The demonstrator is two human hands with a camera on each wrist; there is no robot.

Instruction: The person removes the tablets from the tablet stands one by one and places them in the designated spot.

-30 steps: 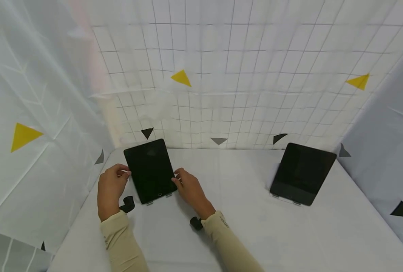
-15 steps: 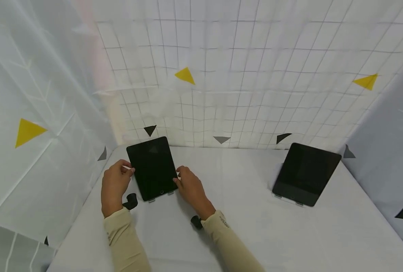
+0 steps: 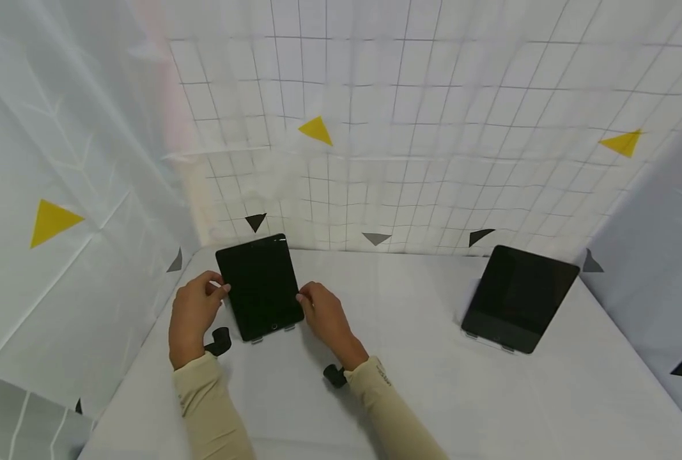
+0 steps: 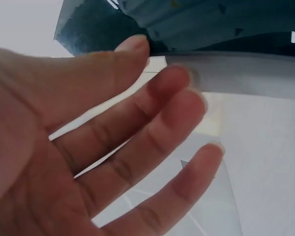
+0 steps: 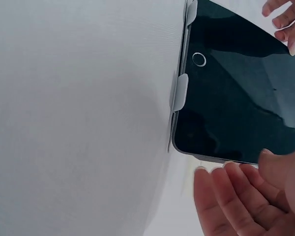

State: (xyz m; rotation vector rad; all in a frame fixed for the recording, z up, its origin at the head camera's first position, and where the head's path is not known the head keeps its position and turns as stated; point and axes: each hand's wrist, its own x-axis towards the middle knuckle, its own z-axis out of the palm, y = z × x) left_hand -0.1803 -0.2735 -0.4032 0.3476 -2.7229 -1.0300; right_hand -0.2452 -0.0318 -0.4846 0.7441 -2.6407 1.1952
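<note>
A black tablet (image 3: 261, 287) with a round home button leans back on a clear stand, whose lower clips (image 5: 181, 93) catch its bottom edge. On its left side my left hand (image 3: 195, 313) holds the edge, thumb (image 4: 132, 46) at the screen's border and the other fingers spread behind. At the lower right edge, my right hand (image 3: 327, 317) pinches the tablet, thumb over the front and fingertips (image 5: 228, 172) along the side and back. Much of the stand is hidden behind the tablet.
A second black tablet (image 3: 519, 299) leans on another clear stand at the right of the white table (image 3: 410, 383). Behind it rises a white gridded curtain (image 3: 364, 185) with yellow and black triangles. Black wrist cameras (image 3: 218, 342) hang below both wrists.
The head view has shifted slightly, moving everything a little to the right. My right thumb and fingers have drawn closer together and slid up slightly on the tablet's edge. The tablet stays propped.
</note>
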